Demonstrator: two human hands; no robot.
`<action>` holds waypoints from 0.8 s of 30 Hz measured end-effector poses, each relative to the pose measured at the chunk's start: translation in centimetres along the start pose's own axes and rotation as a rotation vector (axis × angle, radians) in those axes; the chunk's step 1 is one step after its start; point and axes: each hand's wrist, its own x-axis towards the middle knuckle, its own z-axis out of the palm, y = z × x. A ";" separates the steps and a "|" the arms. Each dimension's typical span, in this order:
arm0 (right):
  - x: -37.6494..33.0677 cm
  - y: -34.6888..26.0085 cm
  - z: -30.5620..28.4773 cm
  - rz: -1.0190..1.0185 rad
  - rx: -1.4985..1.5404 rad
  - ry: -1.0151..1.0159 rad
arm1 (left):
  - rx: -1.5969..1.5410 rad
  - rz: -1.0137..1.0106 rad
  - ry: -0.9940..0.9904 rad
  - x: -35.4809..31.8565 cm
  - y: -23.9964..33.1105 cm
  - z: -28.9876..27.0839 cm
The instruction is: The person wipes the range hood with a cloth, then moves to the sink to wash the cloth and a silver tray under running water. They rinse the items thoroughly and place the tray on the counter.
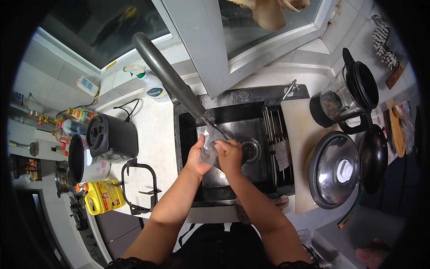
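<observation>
Over the dark sink (190, 148), under the grey tap (172, 74), both my hands work close together. My left hand (197, 158) holds a clear, shiny, wet-looking piece (207, 142), with the thumb up along its side; its exact kind cannot be made out. My right hand (230, 156) is closed, its fingers curled against the right side of that piece. Whether the right fingers hold anything more is hidden. A thin dark streak runs from the tap's mouth toward the right fingers; it may be water or a slim tool.
A metal rack (271, 134) hangs in the sink's right side, near the drain (251, 150). Right of it are a cutting board (295, 119), a lidded pan (333, 170) and a blender jug (345, 96). To the left stand a spray bottle (154, 87) and a yellow jug (105, 197).
</observation>
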 end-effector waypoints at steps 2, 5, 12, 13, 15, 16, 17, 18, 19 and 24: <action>-1.0 -0.1 0.1 -0.065 0.020 -0.007 | 0.015 -0.008 -0.014 -0.3 -0.1 1.2; -1.4 -0.1 0.2 -0.121 0.028 -0.028 | 0.041 -0.014 -0.065 -0.4 0.1 0.5; -0.7 0.0 0.2 -0.106 -0.028 -0.012 | 0.048 -0.024 0.024 -0.8 -0.6 1.2; -1.9 -1.3 0.0 -0.144 0.018 -0.081 | 0.028 -0.063 -0.061 -1.0 0.1 0.6; -1.6 -1.1 0.2 -0.148 0.004 -0.071 | 0.042 -0.054 -0.048 -1.2 0.0 -0.3; -0.3 -0.3 0.0 -0.064 -0.061 -0.039 | 0.032 -0.030 -0.038 -1.4 -0.3 -0.1; 1.3 1.0 -0.1 0.020 -0.130 0.005 | 0.027 -0.013 -0.035 -1.3 -1.0 0.4; 1.9 2.4 0.6 0.128 -0.021 0.210 | 0.022 0.004 -0.033 -1.1 -1.4 0.8; 1.7 2.1 0.7 0.117 -0.003 0.135 | 0.017 0.019 -0.041 -1.0 -1.3 0.7; -1.4 -1.5 0.6 -0.063 0.007 -0.034 | -0.008 0.014 -0.086 -1.2 0.0 -0.6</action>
